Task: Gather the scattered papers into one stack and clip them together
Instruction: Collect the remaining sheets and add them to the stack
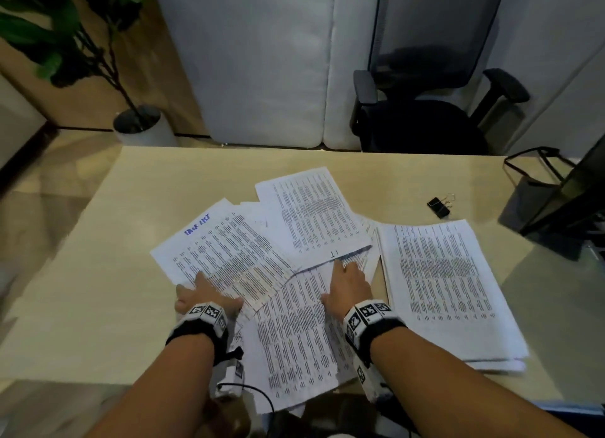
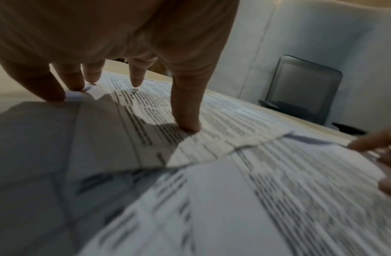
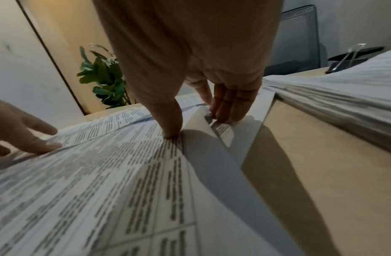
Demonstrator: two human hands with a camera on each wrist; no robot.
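Note:
Printed sheets lie fanned and overlapping on the beige table (image 1: 137, 208). My left hand (image 1: 204, 290) presses spread fingers (image 2: 76, 86) and thumb on the sheet with blue handwriting (image 1: 222, 247). My right hand (image 1: 343, 274) rests on the middle sheets (image 1: 294, 326); its thumb (image 3: 171, 133) presses a printed page and its straight fingers (image 3: 227, 110) touch a sheet beyond a raised paper edge. A thicker squared stack (image 1: 442, 290) lies to the right, apart from both hands. Another sheet (image 1: 314, 208) lies further back. A black binder clip (image 1: 438, 206) sits alone at the back right.
A dark monitor base and stand (image 1: 556, 202) occupy the table's right edge. A black office chair (image 1: 425, 110) stands behind the table, a potted plant (image 1: 140, 123) at the back left. One sheet overhangs the near table edge (image 1: 288, 401).

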